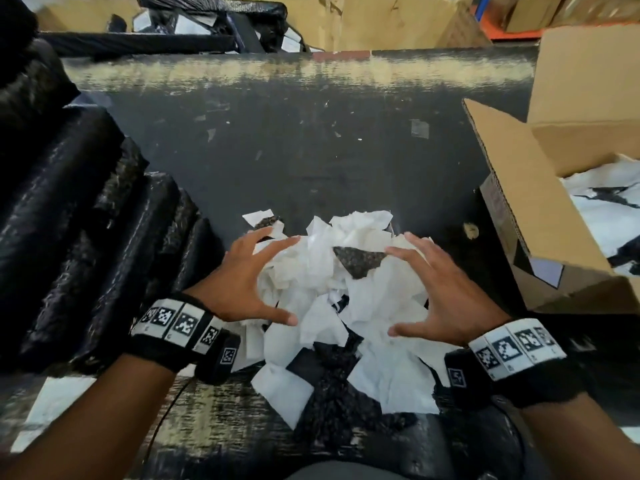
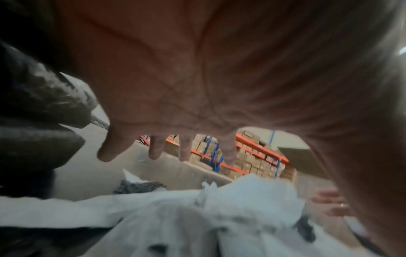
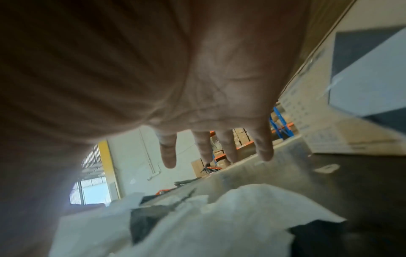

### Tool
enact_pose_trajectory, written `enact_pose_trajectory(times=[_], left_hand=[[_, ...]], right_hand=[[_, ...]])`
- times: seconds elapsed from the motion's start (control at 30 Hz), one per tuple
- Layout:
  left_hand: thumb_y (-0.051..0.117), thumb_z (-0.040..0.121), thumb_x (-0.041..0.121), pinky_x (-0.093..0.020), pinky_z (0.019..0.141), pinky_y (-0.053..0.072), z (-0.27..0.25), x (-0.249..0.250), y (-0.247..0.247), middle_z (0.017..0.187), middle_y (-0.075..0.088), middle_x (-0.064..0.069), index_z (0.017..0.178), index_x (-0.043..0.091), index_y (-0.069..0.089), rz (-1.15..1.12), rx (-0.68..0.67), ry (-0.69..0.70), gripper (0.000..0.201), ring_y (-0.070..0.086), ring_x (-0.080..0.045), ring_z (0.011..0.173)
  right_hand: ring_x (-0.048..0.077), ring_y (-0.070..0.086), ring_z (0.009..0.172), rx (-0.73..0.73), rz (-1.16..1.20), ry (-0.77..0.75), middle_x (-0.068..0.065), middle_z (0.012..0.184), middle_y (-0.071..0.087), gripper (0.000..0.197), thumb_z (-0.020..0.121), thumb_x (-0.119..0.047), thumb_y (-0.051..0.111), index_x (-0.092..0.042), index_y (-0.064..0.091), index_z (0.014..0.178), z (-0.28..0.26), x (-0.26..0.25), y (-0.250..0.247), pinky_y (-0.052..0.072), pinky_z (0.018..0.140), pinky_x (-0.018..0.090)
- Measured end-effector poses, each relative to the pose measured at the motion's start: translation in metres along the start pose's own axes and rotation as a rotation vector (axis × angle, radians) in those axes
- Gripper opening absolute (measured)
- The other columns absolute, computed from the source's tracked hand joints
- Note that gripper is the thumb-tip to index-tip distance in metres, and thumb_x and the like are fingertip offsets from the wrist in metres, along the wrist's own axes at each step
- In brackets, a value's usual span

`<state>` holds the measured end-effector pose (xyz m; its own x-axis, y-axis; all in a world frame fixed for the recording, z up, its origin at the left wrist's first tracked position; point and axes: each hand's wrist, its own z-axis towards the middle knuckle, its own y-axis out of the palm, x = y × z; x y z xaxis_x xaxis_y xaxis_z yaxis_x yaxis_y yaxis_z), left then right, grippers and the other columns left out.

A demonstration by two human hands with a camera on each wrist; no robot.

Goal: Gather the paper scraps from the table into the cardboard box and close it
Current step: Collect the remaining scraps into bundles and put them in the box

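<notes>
A heap of white and black paper scraps (image 1: pixel 332 292) lies on the dark table (image 1: pixel 294 140) near its front edge. My left hand (image 1: pixel 249 282) hovers at the heap's left side with fingers spread, palm facing the paper. My right hand (image 1: pixel 440 289) mirrors it on the right side, fingers also spread. Neither hand holds anything. In the left wrist view the left hand's fingers (image 2: pixel 184 149) hang straight above the scraps (image 2: pixel 219 217). In the right wrist view the right hand's fingers (image 3: pixel 219 147) hang above the scraps (image 3: pixel 219 222). The cardboard box (image 1: pixel 540 216) stands open at the right with scraps inside.
Black wrapped bundles (image 1: pixel 76 220) pile up along the table's left side. One small scrap (image 1: pixel 471 231) lies alone near the box. More cardboard boxes (image 1: pixel 381 22) stand behind the table. Orange and blue shelving (image 2: pixel 252 153) with cartons fills the background.
</notes>
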<state>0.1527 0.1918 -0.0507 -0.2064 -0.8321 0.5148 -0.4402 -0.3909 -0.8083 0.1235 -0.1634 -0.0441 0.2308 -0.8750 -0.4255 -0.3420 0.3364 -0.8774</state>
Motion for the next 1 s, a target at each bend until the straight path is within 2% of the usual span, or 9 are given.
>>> enact_pose_trajectory(times=[0.07,0.13,0.2,0.27,0.47,0.6,0.7,0.8,1.0], left_hand=[[0.08,0.039,0.087,-0.067,0.121,0.012,-0.001,-0.004,0.009,0.167,-0.019,0.009,0.148,0.069,-0.004,0.057,-0.102,-0.043,0.139,-0.016,-0.028,0.156],[0.083,0.038,0.084,-0.069,0.121,0.009,0.006,-0.003,0.025,0.166,-0.026,0.01,0.143,0.073,-0.012,0.092,-0.18,-0.028,0.142,-0.022,-0.028,0.155],[0.083,0.04,0.083,-0.066,0.122,0.012,0.016,0.002,0.041,0.166,-0.025,0.009,0.138,0.075,-0.018,0.176,-0.238,-0.009,0.141,-0.023,-0.028,0.154],[0.081,0.042,0.084,-0.066,0.121,0.013,0.021,0.004,0.053,0.166,-0.022,0.007,0.15,0.062,-0.009,0.26,-0.25,-0.007,0.142,-0.022,-0.029,0.154],[0.079,0.033,0.09,-0.072,0.117,0.017,0.002,0.009,0.02,0.166,-0.009,0.01,0.153,0.047,0.008,0.095,0.021,-0.014,0.146,-0.006,-0.028,0.157],[0.081,0.033,0.088,-0.075,0.116,0.011,0.003,0.04,0.004,0.166,-0.025,0.012,0.155,0.053,-0.007,0.101,0.02,0.088,0.155,-0.019,-0.027,0.156],[0.081,0.033,0.087,-0.077,0.115,0.0,0.021,0.057,0.025,0.164,-0.031,0.013,0.153,0.056,-0.016,0.223,-0.135,0.134,0.157,-0.03,-0.028,0.152],[0.081,0.035,0.087,-0.08,0.113,0.003,0.032,0.044,0.053,0.165,-0.031,0.012,0.152,0.055,-0.02,0.342,-0.28,0.068,0.158,-0.031,-0.031,0.151],[0.061,0.029,0.104,-0.082,0.108,-0.009,0.003,0.027,0.047,0.163,-0.036,0.007,0.15,0.057,-0.022,0.357,-0.069,-0.004,0.154,-0.042,-0.036,0.145]], right_hand=[[0.023,-0.018,0.153,-0.134,-0.075,0.069,-0.013,0.163,-0.025,0.14,0.043,-0.076,0.083,-0.062,-0.011,0.147,-0.006,0.009,0.003,0.01,0.122,0.057],[0.027,-0.02,0.152,-0.235,-0.09,0.08,-0.012,0.161,-0.031,0.145,0.041,-0.074,0.085,-0.067,-0.019,0.141,-0.006,0.013,0.014,0.01,0.122,0.06],[0.027,-0.018,0.153,-0.303,-0.088,0.05,-0.015,0.161,-0.03,0.143,0.045,-0.069,0.087,-0.067,-0.019,0.141,-0.002,0.011,0.027,0.014,0.123,0.056],[0.024,-0.017,0.153,-0.324,-0.073,0.021,-0.018,0.162,-0.027,0.141,0.048,-0.066,0.088,-0.065,-0.016,0.143,0.002,0.005,0.037,0.016,0.123,0.055],[0.02,-0.019,0.153,-0.165,-0.058,0.057,-0.015,0.162,-0.028,0.146,0.042,-0.07,0.087,-0.058,-0.012,0.148,-0.013,0.01,0.007,0.019,0.12,0.055],[0.023,-0.024,0.151,-0.159,-0.119,0.026,-0.016,0.159,-0.036,0.153,0.037,-0.071,0.087,-0.058,-0.019,0.147,-0.005,0.001,-0.004,0.014,0.12,0.062],[0.024,-0.025,0.151,-0.226,-0.16,-0.03,-0.014,0.159,-0.036,0.153,0.037,-0.076,0.085,-0.059,-0.024,0.144,0.017,-0.011,0.012,0.008,0.121,0.062],[0.027,-0.025,0.15,-0.347,-0.207,-0.033,-0.014,0.158,-0.038,0.152,0.037,-0.078,0.083,-0.059,-0.024,0.144,0.034,-0.011,0.032,0.007,0.12,0.065],[0.032,-0.034,0.146,-0.25,-0.23,-0.029,-0.009,0.157,-0.04,0.157,0.027,-0.084,0.079,-0.06,-0.025,0.143,0.019,0.0,0.014,0.0,0.115,0.073]])
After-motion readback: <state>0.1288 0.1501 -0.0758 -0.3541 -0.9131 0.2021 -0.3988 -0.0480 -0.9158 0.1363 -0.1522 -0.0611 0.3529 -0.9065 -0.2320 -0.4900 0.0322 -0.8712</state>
